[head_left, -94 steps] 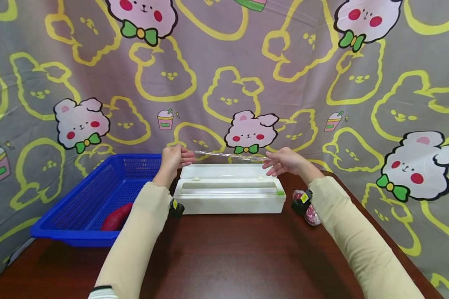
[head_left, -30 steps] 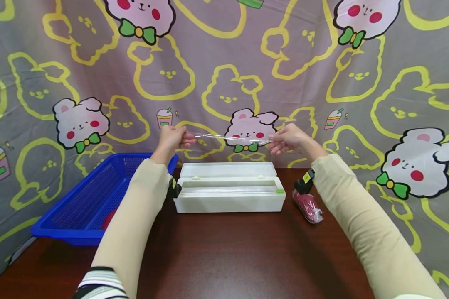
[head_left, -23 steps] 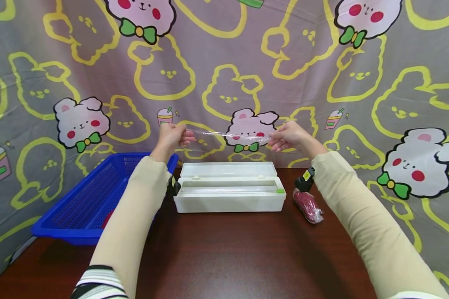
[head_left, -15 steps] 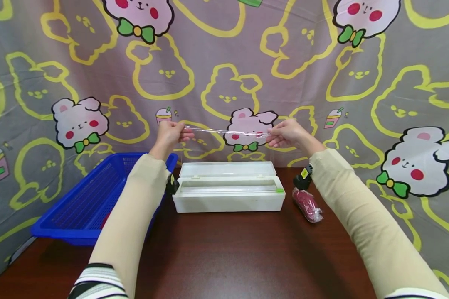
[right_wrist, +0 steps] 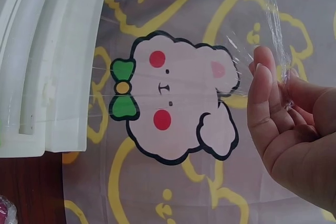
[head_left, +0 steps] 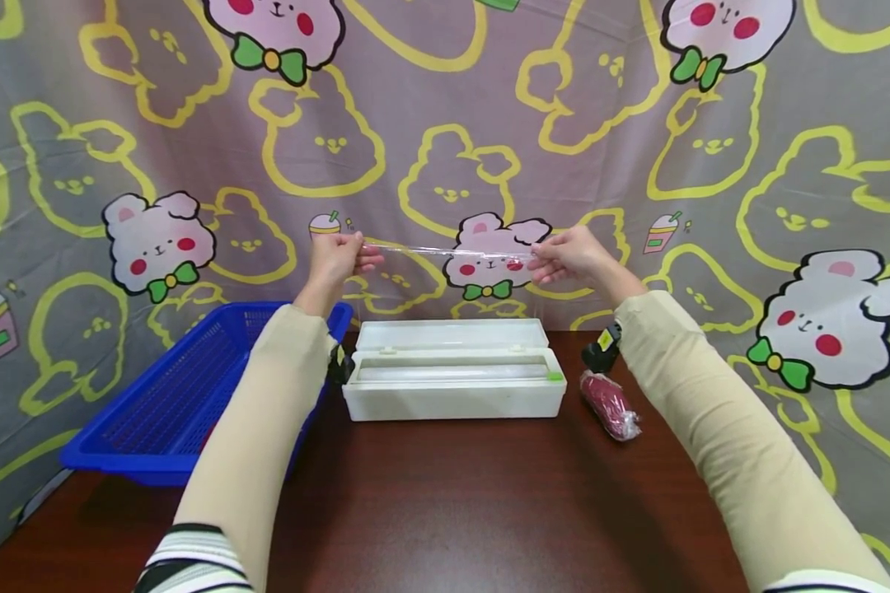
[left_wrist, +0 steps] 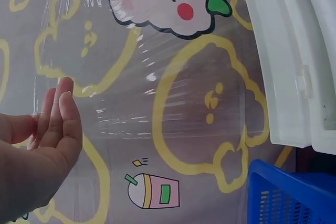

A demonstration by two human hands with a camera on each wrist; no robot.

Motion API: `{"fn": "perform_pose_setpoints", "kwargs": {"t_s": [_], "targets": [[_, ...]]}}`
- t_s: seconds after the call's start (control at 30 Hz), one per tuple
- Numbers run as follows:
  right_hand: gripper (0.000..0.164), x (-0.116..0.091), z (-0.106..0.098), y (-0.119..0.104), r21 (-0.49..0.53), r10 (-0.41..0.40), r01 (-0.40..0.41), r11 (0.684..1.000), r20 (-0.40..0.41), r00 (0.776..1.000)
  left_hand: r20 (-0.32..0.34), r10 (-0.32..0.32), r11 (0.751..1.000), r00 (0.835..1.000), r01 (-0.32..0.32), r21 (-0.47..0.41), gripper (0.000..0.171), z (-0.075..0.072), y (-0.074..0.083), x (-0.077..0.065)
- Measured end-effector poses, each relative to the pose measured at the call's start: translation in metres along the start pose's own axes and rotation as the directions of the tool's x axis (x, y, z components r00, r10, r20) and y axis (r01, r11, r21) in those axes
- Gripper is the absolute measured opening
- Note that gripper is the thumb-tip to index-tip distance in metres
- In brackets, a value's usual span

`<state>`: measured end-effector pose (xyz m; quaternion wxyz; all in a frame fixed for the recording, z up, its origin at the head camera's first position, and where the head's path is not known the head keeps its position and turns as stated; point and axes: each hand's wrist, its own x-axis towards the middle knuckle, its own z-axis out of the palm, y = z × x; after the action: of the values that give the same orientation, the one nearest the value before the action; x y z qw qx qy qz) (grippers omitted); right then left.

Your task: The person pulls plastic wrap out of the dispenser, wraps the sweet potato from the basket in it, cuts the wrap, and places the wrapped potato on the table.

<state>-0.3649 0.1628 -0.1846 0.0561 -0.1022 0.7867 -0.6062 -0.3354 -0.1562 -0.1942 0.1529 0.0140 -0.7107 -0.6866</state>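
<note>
A sheet of clear plastic wrap stretches between my two raised hands, its top edge bunched into a shiny line. My left hand pinches one corner between thumb and fingers; in the left wrist view the see-through sheet hangs down toward the box. At the other corner my right hand pinches the film, gathered into strands at the thumb in the right wrist view. Below stands a long white wrap dispenser box, lid tipped back, with the film roll inside.
A blue plastic basket stands at the left, a red item in it mostly hidden by my left arm. Right of the box lies a reddish-purple object wrapped in film. A patterned curtain hangs behind the brown table.
Both hands have risen from just above the box lid, drawing the plastic wrap higher. The box, basket and wrapped object stay in place.
</note>
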Motion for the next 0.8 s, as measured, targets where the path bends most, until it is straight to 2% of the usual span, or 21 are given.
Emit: {"fn": "perform_pose_setpoints", "kwargs": {"t_s": [0.2,0.37,0.53,0.63,0.67,0.8], "targets": [[0.023,-0.008,-0.001,0.0,-0.029,-0.022,0.023,0.999,0.018,1.0,0.016,0.029,0.999,0.999,-0.03,0.015,0.033,-0.003,0.001,-0.009],[0.023,-0.019,-0.002,0.001,-0.053,-0.039,0.04,0.998,0.029,0.999,0.029,0.063,0.998,0.998,-0.063,-0.006,0.03,-0.006,0.002,-0.023],[0.031,-0.035,-0.002,0.003,-0.098,-0.075,0.079,0.992,0.037,0.996,0.052,0.123,0.992,0.991,-0.122,-0.026,0.027,-0.01,-0.003,-0.04],[0.036,-0.05,-0.002,0.007,-0.143,-0.094,0.102,0.984,0.06,0.994,0.09,0.194,0.981,0.977,-0.193,-0.017,0.026,-0.015,-0.008,-0.057],[0.036,-0.056,-0.003,0.008,-0.157,-0.102,0.113,0.981,0.077,0.992,0.128,0.236,0.971,0.963,-0.23,-0.058,0.025,-0.02,-0.02,-0.051],[0.038,-0.08,-0.005,0.014,-0.181,-0.126,0.153,0.971,0.153,0.98,0.201,0.323,0.946,0.925,-0.324,-0.027,0.029,-0.027,-0.023,-0.077]]}}
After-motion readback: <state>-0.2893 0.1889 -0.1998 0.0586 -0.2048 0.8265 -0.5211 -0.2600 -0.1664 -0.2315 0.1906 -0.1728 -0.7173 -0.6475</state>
